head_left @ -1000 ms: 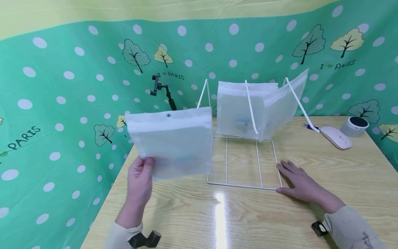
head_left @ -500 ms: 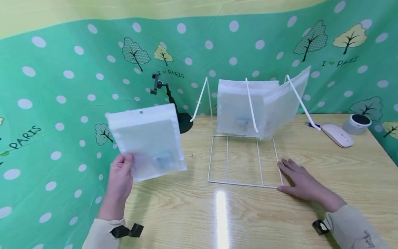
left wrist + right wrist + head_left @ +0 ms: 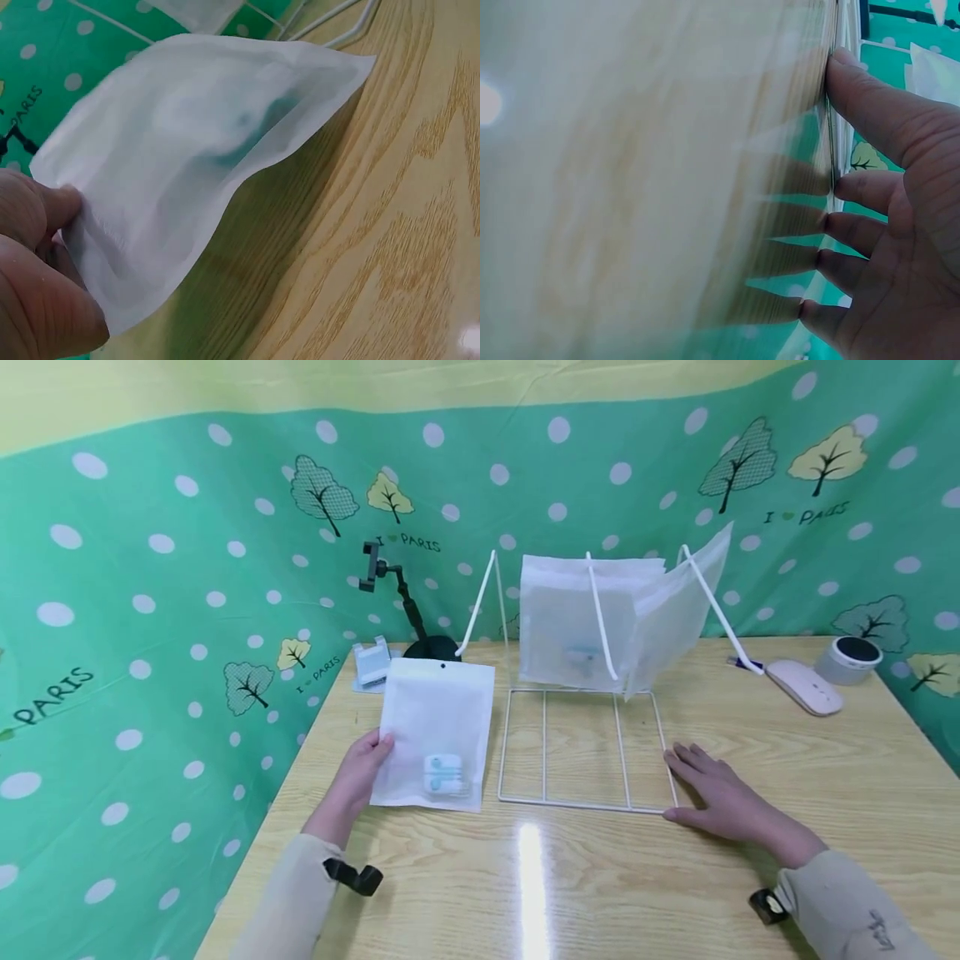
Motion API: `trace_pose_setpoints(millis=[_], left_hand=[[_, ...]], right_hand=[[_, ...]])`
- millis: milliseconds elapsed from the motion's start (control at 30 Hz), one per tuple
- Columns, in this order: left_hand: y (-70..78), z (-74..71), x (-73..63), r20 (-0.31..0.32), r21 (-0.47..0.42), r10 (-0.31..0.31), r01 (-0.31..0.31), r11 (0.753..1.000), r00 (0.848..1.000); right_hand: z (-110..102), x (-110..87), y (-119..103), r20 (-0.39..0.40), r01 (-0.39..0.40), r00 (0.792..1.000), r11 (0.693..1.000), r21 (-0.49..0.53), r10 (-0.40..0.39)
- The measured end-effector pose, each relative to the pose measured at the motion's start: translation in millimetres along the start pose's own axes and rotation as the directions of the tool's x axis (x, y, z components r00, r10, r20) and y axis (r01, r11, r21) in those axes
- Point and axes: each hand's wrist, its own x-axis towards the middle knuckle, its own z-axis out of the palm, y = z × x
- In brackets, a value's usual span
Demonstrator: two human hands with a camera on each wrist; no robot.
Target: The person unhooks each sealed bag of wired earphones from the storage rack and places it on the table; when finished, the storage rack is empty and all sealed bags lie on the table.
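Observation:
My left hand (image 3: pixel 358 774) pinches the left edge of a white translucent pouch (image 3: pixel 431 714) between thumb and fingers. Through its front shows a small earphone case (image 3: pixel 444 774) with pale blue earphones. The pouch, punched with a hang hole at the top, is held upright beside the white wire rack (image 3: pixel 546 747). In the left wrist view the pouch (image 3: pixel 165 150) stands above the wood, its lower edge slightly curved. My right hand (image 3: pixel 708 795) lies with spread fingers on the table, touching the rack's front right corner. More white pouches (image 3: pixel 573 622) hang on the rack's arms.
Behind the pouch are a black phone stand (image 3: pixel 411 610) and a light blue plastic holder (image 3: pixel 372 662). A pink mouse (image 3: pixel 805 687), a white-and-black cylinder (image 3: pixel 849 658) and a dark blue object (image 3: pixel 742 665) lie at the back right. A green polka-dot curtain (image 3: pixel 187 693) borders the table.
The left hand first swung the pouch left, away from the rack, then brought it lower and back right, turning its front with the earphone case towards me. The right hand has stayed put.

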Motion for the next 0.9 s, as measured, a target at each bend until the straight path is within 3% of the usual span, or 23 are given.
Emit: trace_pose_setpoints(millis=[133, 333, 567, 700, 833, 900], left_hand=[[-7.0, 9.2, 14.0, -0.012, 0.052, -0.050, 0.051, 0.997, 0.999], [-12.9, 20.3, 23.5, -0.066, 0.175, -0.119, 0.129, 0.976, 0.991], [-17.2, 25.5, 26.8, -0.119, 0.299, -0.092, 0.124, 0.946, 0.989], [-16.8, 27.7, 27.5, -0.153, 0.436, -0.052, 0.115, 0.893, 0.987], [-11.6, 29.8, 26.2, -0.173, 0.575, -0.007, 0.106, 0.811, 0.985], [-7.5, 31.4, 24.4, -0.178, 0.642, 0.010, 0.108, 0.759, 0.984]], right_hand=[[1, 0.2, 1, 0.003, -0.007, 1.000, 1.000, -0.002, 0.007], [3, 1.1, 2, 0.003, -0.019, 1.000, 1.000, -0.010, 0.019], [3, 0.8, 1, -0.001, -0.018, 1.000, 1.000, -0.011, 0.018], [3, 0.6, 1, 0.000, -0.022, 1.000, 1.000, -0.009, 0.022], [3, 0.3, 1, 0.000, -0.026, 1.000, 1.000, -0.006, 0.026], [3, 0.2, 2, -0.002, -0.021, 1.000, 1.000, -0.002, 0.021]])
